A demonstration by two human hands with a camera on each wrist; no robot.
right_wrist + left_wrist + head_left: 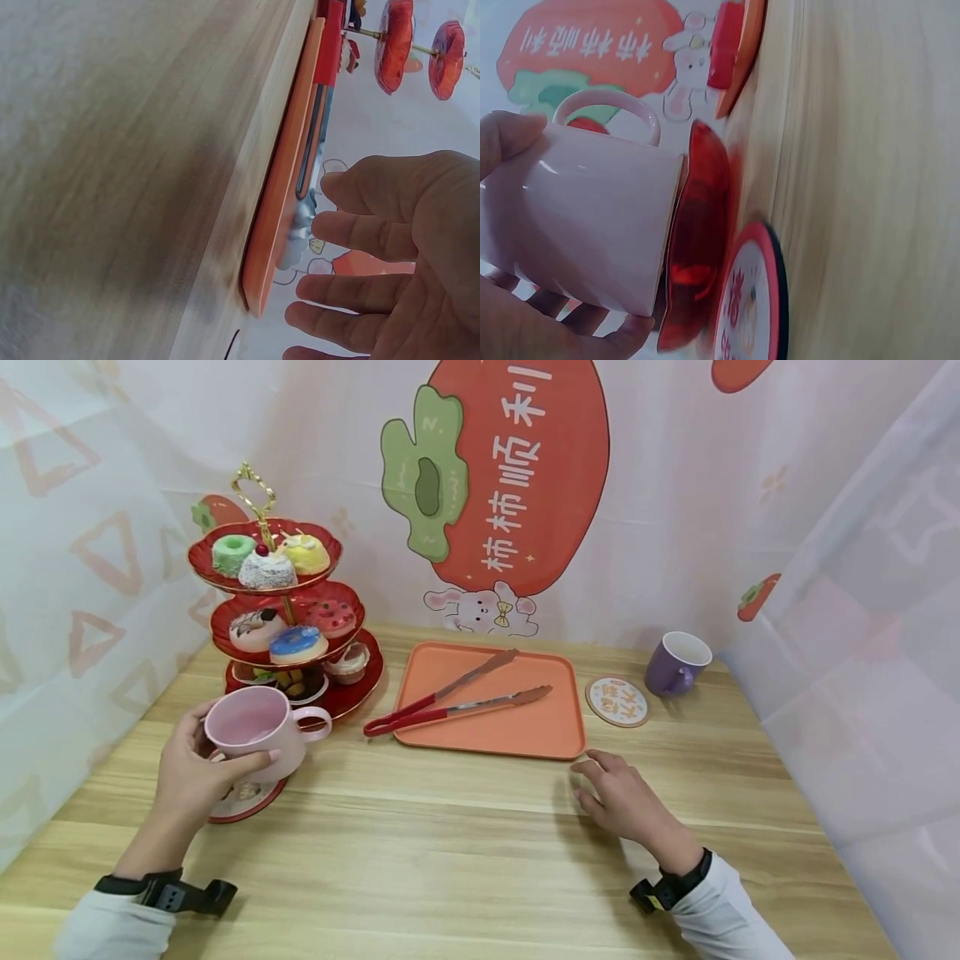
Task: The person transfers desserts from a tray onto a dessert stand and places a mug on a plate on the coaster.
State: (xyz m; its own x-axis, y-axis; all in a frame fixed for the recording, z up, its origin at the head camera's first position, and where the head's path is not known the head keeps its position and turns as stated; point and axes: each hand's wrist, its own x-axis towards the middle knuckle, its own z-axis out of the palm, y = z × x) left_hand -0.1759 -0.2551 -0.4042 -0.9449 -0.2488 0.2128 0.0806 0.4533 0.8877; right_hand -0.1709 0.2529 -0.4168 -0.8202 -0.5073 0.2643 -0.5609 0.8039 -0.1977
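Note:
A pink mug (258, 727) is gripped in my left hand (197, 764), thumb across its near side and fingers round the far side, handle pointing right. In the left wrist view the mug (585, 217) hangs above a red-rimmed round coaster (748, 300), with a gap between them. Near the front right corner of the orange tray (517, 727), my right hand (618, 793) hovers over the table with relaxed fingers and holds nothing. Red-handled tongs (420, 714) lie spread on the tray, handle end past its left edge.
Behind the mug stands a three-tier red stand (352, 685) bearing several pastries and cakes. A purple mug (671, 668) sits at the back right beside a round coaster (617, 700). Printed cloth (652, 527) encloses the wooden table (420, 860) at the back and sides.

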